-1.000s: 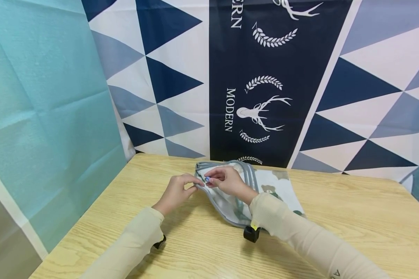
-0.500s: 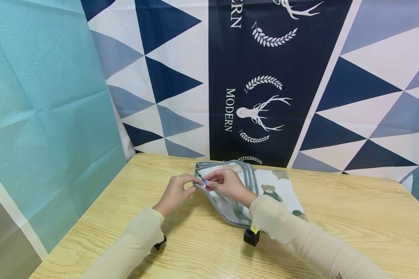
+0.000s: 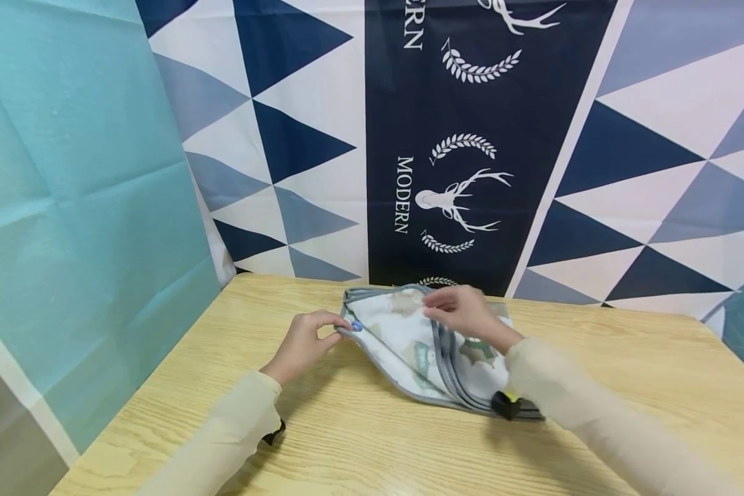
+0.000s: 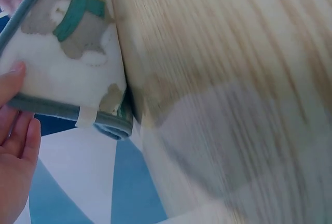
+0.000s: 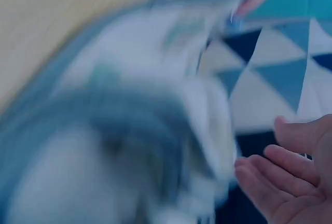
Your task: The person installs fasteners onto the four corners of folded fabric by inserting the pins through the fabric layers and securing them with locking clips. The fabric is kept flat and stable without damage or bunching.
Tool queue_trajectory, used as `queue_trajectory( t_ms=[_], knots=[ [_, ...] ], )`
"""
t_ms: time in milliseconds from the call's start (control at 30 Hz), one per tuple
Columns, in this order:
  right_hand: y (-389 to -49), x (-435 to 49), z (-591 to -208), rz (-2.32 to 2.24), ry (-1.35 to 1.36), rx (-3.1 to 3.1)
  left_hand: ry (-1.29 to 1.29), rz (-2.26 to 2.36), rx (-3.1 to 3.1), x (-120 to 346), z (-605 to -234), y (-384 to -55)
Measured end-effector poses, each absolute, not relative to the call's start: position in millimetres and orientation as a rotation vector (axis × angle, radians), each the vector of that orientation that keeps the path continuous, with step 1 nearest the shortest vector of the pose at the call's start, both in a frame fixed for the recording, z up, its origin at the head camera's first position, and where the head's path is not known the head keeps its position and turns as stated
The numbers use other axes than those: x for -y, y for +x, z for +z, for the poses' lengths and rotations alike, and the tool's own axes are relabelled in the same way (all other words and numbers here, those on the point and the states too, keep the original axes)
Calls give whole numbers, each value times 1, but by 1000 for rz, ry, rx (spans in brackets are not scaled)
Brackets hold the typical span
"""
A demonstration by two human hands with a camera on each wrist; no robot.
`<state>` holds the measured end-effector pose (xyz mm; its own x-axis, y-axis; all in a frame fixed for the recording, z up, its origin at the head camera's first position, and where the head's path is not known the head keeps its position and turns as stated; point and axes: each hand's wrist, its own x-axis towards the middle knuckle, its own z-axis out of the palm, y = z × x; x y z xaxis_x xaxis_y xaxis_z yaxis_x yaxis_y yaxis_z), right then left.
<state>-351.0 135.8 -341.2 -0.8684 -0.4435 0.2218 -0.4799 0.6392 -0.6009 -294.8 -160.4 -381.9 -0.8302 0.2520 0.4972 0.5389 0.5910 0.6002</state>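
Observation:
A white baby blanket [image 3: 403, 348] with grey-blue trim and bears in green scarves lies folded on the table. My left hand [image 3: 302, 344] pinches its left corner between thumb and fingers. In the left wrist view, the left thumb lies on the blanket's face, with the fingers behind the trimmed edge. Right beside those fingertips sits a small round blue piece [image 3: 356, 326] on the corner; its kind is too small to tell. Above the blanket's right part hovers my right hand [image 3: 465, 311]. The right wrist view shows its fingers [image 5: 259, 177] loosely bent, apart from the thumb, holding nothing.
The blanket lies on a light wooden table [image 3: 359, 455], close to its far edge. Behind stands a patterned cloth backdrop [image 3: 310, 172] with triangles and deer heads. A teal cloth [image 3: 87, 207] hangs at the left.
My right hand has let go of the small blue piece and moved right across the blanket. The left hand keeps hold of the corner.

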Motion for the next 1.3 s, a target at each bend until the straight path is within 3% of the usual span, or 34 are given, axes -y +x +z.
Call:
queue_trajectory(
  t_ms=[200, 400, 933, 1300],
  knots=[
    [-341, -210, -344, 598, 835, 3008, -664, -1084, 2552, 171, -375, -292],
    [-333, -246, -357, 551, 927, 3027, -749, -982, 2588, 180, -371, -290],
    [-324, -248, -386, 550, 773, 2975, -824, -799, 2763, 185, -378, -274],
    [-321, -252, -388, 623, 736, 2982, -939, -737, 2819, 154, -362, -284]
  ],
)
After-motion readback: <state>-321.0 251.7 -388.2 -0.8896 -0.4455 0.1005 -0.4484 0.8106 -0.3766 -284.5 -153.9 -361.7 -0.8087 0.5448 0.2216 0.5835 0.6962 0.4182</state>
